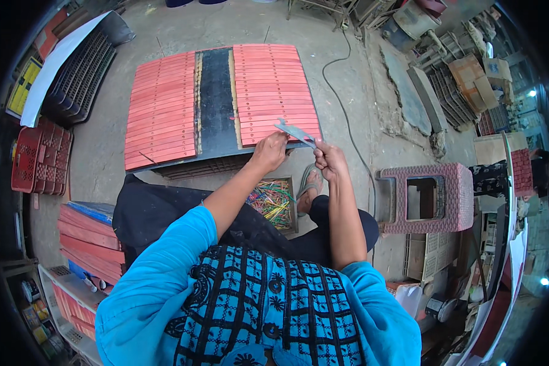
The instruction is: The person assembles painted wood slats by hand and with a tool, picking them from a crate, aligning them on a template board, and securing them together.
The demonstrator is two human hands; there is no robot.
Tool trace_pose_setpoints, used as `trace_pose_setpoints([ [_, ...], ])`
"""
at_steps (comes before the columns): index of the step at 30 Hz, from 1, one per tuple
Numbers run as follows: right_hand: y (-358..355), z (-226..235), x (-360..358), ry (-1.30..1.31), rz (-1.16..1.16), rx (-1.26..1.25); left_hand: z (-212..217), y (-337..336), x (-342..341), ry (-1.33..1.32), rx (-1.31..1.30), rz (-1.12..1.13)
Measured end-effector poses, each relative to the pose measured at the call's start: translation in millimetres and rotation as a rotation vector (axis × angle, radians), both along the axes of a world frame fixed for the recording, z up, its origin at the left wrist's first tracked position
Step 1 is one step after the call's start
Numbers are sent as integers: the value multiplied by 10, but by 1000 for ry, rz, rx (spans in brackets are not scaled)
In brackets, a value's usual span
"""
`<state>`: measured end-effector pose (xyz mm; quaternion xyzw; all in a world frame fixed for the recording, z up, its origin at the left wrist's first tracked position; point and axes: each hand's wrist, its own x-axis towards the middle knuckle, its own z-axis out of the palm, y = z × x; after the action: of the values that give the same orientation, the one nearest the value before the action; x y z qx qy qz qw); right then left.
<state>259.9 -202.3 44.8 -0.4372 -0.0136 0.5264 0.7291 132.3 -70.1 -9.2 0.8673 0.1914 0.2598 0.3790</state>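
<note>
My right hand (pixel 330 160) is closed around one end of a flat grey tool (pixel 296 132) with a notched tip, its exact kind unclear. The tool slants up to the left over the front right corner of a block of red wooden slats (pixel 276 85). Just left of it, my left hand (pixel 270 152) has its fingers bent together at the front edge of these slats; what they hold, if anything, is hidden. A second block of red slats (pixel 163 110) lies to the left on the same dark board (pixel 216 97). Rows of small dark dots run along both blocks.
Below the board sits a tray of thin coloured sticks (pixel 271 204) between my legs. Stacked red boards (pixel 88 241) and a red crate (pixel 41 157) stand at left. A pink woven-pattern stool (pixel 454 198) lies on its side at right, and a cable (pixel 355 107) crosses the floor.
</note>
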Motion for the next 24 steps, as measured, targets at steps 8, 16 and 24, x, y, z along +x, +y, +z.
trace_pose_setpoints([
  [8, -15, -79, 110, 71, 18, 66, -10, 23, -3, -7, 60, 5],
  [16, 45, -8, 151, 22, 72, 77, -69, 54, 28, -36, 28, 14],
  [24, -6, 19, 224, -96, 97, 27, -24, -8, -5, 7, -22, 23],
])
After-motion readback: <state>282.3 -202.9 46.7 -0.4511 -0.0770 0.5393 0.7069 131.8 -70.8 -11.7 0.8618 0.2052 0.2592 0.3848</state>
